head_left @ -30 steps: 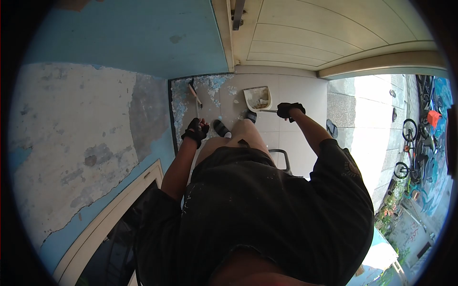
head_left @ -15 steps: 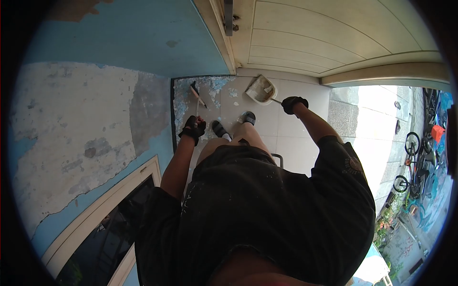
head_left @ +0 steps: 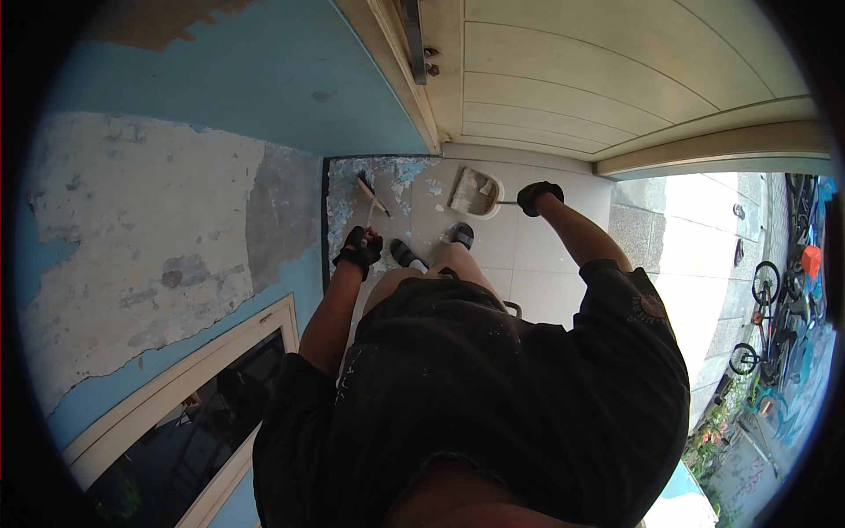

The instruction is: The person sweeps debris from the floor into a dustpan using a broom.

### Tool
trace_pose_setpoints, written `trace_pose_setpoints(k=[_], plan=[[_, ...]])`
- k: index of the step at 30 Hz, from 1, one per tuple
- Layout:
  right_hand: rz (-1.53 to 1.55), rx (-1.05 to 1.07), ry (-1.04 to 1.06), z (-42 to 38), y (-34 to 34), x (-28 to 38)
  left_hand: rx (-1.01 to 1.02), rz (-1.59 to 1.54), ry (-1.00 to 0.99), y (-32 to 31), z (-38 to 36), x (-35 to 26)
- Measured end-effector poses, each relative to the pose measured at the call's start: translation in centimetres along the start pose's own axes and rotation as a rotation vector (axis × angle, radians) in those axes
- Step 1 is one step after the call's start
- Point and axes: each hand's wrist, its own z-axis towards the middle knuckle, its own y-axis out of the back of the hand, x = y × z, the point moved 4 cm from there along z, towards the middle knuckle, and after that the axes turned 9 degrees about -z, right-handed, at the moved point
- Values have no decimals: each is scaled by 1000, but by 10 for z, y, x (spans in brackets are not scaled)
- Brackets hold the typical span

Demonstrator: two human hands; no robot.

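My left hand (head_left: 360,246), in a dark fingerless glove, is closed round the handle of a broom (head_left: 373,194). The broom's head rests on the floor among flakes of peeled paint (head_left: 340,204) beside the wall. In my right hand (head_left: 539,198), also gloved and closed, is the handle of a dustpan (head_left: 476,193). The pale, dirty pan lies near the floor with its mouth toward the broom, and some whitish debris shows inside it. A gap of tile separates the broom from the pan, with a few loose flakes (head_left: 434,187) there.
A blue wall with a bare, scraped patch (head_left: 150,255) stands at left, above a framed window (head_left: 207,414). A cream panelled door (head_left: 616,79) is ahead. My sandalled feet (head_left: 462,234) stand on the tiles. Bicycles (head_left: 764,283) are outside at right.
The dustpan has turned a little, so its handle now lies more level, and my right hand sits slightly closer to it. The broom head has shifted slightly. The whole view has tilted a little.
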Motion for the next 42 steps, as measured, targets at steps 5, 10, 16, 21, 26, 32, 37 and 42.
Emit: trace_pose_setpoints(k=[5, 10, 16, 21, 26, 32, 37, 42], plan=[[64, -37, 1, 13, 1, 24, -8, -21, -36, -4, -5, 3], [85, -90, -9, -9, 13, 27, 44, -80, 13, -5, -3, -4], [-47, -168, 58, 34, -20, 26, 70, -17, -82, -7, 3, -11], [-66, -228, 111, 25, -12, 25, 14, -118, -45, -11, -11, 5], [19, -175, 97, 17, -8, 22, 14, -100, -10, -12, -3, 4], [213, -197, 49, 16, -5, 14, 40, -57, 1, -13, 7, 3], [292, -491, 13, 8, 10, 12, 0, -45, -38, -27, -7, 12], [348, -805, -56, -19, 31, 26, -38, -84, -46, -41, -30, 11]])
